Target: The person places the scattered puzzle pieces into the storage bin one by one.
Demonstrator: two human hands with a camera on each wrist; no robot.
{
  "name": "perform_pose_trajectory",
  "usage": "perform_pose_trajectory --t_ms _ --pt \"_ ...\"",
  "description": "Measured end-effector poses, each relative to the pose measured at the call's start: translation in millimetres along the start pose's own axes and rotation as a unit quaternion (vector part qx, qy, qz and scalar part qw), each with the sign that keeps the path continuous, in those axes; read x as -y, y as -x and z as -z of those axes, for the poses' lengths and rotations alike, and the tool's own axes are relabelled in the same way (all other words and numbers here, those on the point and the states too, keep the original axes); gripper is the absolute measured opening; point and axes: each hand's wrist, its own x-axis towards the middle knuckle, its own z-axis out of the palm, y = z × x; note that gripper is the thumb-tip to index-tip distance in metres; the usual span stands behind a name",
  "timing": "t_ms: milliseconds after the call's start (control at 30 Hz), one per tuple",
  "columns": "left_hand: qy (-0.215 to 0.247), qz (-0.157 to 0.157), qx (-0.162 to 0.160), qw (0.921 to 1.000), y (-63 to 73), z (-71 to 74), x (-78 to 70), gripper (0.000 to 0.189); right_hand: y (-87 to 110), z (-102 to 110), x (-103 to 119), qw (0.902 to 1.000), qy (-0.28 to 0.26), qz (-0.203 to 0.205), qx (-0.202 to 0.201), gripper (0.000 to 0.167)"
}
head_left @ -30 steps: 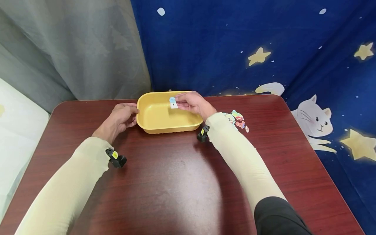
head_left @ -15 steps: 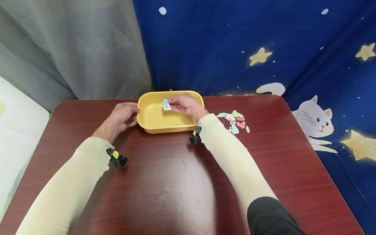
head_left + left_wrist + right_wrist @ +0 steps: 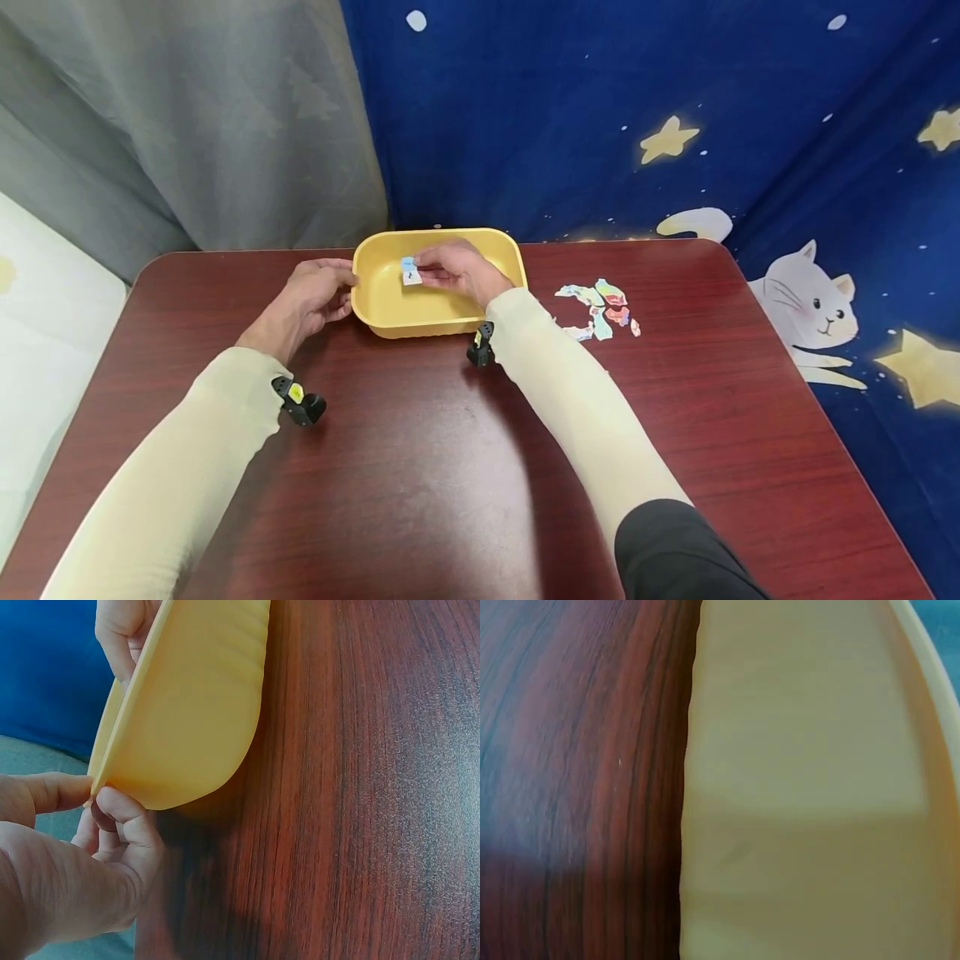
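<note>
A yellow plastic basin stands at the back of the table. My left hand pinches its left rim between thumb and fingers, as the left wrist view shows with the basin's side wall close by. Over the basin's inside, my right hand pinches a small light-blue and white paper piece bearing a dark mark. In the right wrist view the basin's outer wall fills much of the picture, and the right hand is out of sight there.
Several colourful paper cutouts or stickers lie on the dark red wooden table, right of the basin. Behind the table hang a grey curtain and a blue star-patterned curtain.
My right hand has moved left over the basin with the paper piece in its fingers. More of the cutouts at the right now shows. My left hand stays at the rim.
</note>
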Motion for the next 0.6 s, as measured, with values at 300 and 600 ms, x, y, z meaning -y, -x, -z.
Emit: perform_pose_trajectory --t_ms 300,600 --pt "0.001 0.002 -0.001 1.0 -3.4 0.1 -0.4 0.035 -5.2 -10 0 0.9998 0.013 -0.01 -0.009 0.016" --pt "-0.004 0.001 -0.005 1.0 -4.6 1.0 0.7 0.036 -11.1 -19 -2 0.9994 0.027 -0.013 -0.017 0.025"
